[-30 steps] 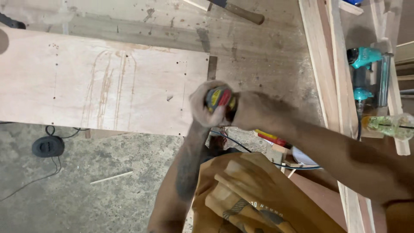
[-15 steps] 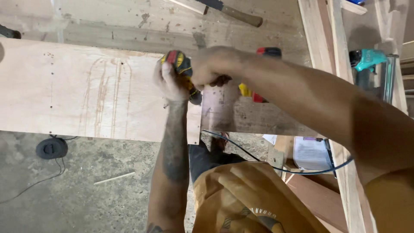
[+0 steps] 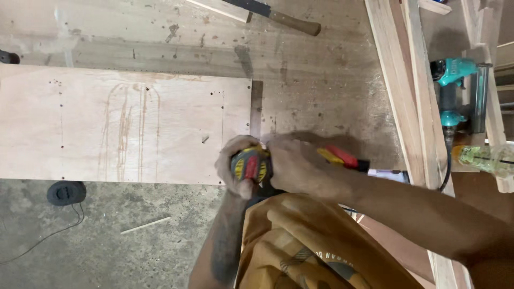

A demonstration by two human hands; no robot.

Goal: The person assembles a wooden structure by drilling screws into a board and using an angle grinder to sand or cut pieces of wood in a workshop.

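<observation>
A worn wooden desk (image 3: 321,80) fills the upper half of the frame, its surface scuffed, stained and pocked with small holes; a pale plywood sheet (image 3: 123,123) lies across its left part, marked with faint reddish curved lines; a hatchet with a wooden handle (image 3: 284,18) rests at the top centre; long wooden battens (image 3: 399,80) run down the right side, from the top edge toward the lower right; beyond them, at the far right, sits a teal power tool (image 3: 455,91); below the desk, in the lower left, lies a grey concrete floor (image 3: 107,241) with a black round plug (image 3: 66,192), its thin cable and a small wood sliver (image 3: 145,225); the light is soft and even.
</observation>
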